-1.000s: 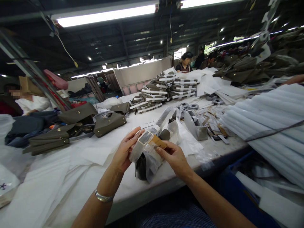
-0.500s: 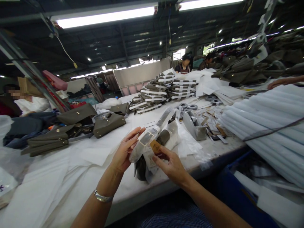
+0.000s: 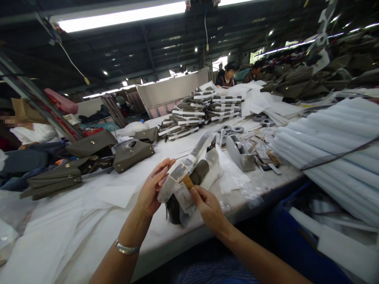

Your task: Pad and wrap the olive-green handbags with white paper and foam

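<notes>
My left hand (image 3: 151,193) is closed round the near end of a strap (image 3: 167,189) wrapped in clear plastic, with a pale rectangular buckle (image 3: 179,172) on it. Between the thumb and fingers of my right hand (image 3: 211,209) is a small tan tag (image 3: 186,182), close beside the buckle. A whitish packet or card (image 3: 184,197) hangs just below the tag. Under the strap lies an olive rolled piece (image 3: 199,172), partly in clear wrap. A dark rounded piece (image 3: 173,211) shows beneath my hands; how these parts join is hidden.
Olive handbags (image 3: 134,156) lie to the left on white sheets (image 3: 56,225). Wrapped straps (image 3: 189,114) are piled behind. Loose tags (image 3: 262,152) lie right of a wrapped coil (image 3: 241,154). White foam sheets (image 3: 328,146) overhang a blue bin (image 3: 284,236). Co-workers (image 3: 228,75) sit farther back.
My right hand has shifted a little with the tan tag, which now sits lower and closer to the buckle strap. The whole view has moved slightly. A hand at the far right has left the view.
</notes>
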Demonstrator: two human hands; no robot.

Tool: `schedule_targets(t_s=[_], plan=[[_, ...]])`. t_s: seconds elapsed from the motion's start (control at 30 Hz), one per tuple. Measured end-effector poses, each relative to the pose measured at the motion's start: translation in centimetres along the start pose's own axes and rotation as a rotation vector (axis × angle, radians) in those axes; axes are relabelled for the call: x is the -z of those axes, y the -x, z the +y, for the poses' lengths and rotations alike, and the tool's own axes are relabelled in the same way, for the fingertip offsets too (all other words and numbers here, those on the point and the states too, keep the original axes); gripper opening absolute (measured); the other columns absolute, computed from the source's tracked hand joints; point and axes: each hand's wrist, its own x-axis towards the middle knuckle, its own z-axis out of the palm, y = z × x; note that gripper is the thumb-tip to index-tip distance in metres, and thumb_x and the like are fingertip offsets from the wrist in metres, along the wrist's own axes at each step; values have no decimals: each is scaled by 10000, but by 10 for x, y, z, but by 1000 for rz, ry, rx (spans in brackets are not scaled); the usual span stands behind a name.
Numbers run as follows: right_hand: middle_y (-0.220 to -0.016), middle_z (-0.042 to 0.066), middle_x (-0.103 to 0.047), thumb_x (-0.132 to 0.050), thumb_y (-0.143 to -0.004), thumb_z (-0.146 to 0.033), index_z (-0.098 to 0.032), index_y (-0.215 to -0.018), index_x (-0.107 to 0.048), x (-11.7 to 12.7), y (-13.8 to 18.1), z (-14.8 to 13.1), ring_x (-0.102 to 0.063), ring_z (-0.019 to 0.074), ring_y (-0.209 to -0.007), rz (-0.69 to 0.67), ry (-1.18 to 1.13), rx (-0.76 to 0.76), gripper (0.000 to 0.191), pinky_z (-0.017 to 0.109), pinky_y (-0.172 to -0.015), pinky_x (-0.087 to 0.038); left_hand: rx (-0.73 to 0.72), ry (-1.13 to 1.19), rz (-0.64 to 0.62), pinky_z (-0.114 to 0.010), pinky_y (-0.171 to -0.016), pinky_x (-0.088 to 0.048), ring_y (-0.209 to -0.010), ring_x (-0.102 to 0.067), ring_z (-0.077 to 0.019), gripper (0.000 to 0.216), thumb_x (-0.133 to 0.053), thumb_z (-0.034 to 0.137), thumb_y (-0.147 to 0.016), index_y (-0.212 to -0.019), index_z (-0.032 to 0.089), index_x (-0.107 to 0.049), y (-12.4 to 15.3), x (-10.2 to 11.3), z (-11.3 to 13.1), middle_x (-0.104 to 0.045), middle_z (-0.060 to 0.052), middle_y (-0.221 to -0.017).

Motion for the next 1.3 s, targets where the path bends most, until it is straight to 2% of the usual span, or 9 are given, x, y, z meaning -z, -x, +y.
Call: schedule_targets(t_s=[0.1,0.17,0.4,0.6,0.77,0.93,1.03,1.13,1.3], plan=[[-941,18,-681,-552,-961,-494,-203,-1103,-684,-4,3,-2,-607,185,-858,-15,-23,4,350,252,-737,-472,4,19,-23,-9,-355,-342,-478,-437,52,287,-662,78,-852,-1136,121,-674,0,0,0,-633,-108,-1293],[-905,25,-688,-551,-959,-494,-192,-1017,-712,-3,2,-1,-612,190,-852,17,27,19,347,256,-738,-473,14,24,-25,-10,-353,-344,-466,-427,54,285,-652,71,-857,-1138,115,-667,0,0,1,-642,-106,-1269],[-780,61,-713,-541,-944,-542,-152,-869,-727,6,8,7,-641,182,-693,-6,12,-85,438,279,-656,-505,-65,109,-24,-28,-375,-378,-420,-397,37,320,-640,35,-826,-1135,119,-639,-3,6,1,-653,3,-875],[-720,2,-690,-682,-866,-503,-197,-1331,-563,11,11,4,-633,161,-604,87,-176,-110,568,278,-600,-532,-45,110,-51,-38,-367,-369,-445,-405,32,295,-619,40,-816,-1102,111,-626,-2,1,0,-600,18,-863],[-772,26,-693,-776,-786,-465,-167,-1008,-741,20,7,5,-607,121,-613,157,-388,-190,373,227,-605,-512,-42,69,-59,-35,-362,-359,-428,-392,38,274,-627,57,-811,-1078,119,-625,0,3,0,-599,11,-865],[-815,13,-676,-881,-661,-324,-146,-983,-751,28,6,4,-588,69,-659,128,-799,-490,390,144,-628,-497,-20,73,-95,-27,-393,-383,-402,-376,54,276,-621,61,-804,-1070,132,-630,-1,4,-1,-607,11,-875],[-866,33,-669,-842,-707,-414,-141,-996,-743,29,9,7,-607,92,-730,22,-817,-583,410,177,-697,-520,-18,58,-98,-28,-381,-374,-402,-376,54,280,-636,75,-799,-1072,135,-632,-1,2,-1,-604,15,-879],[-1056,92,-659,-700,-819,-560,-174,-1007,-733,27,13,11,-625,202,-967,15,-367,-355,430,319,-853,-539,-20,45,-93,-28,-373,-367,-405,-375,53,271,-651,86,-795,-1061,132,-637,0,0,1,-598,18,-877],[-1447,138,-451,-702,-845,-482,-207,-1307,-580,15,17,12,-401,307,-1353,119,455,286,551,492,-1163,-320,-21,45,-74,-25,-343,-337,-411,-382,50,291,-667,72,-780,-1065,123,-645,-1,-3,2,-595,17,-880]])
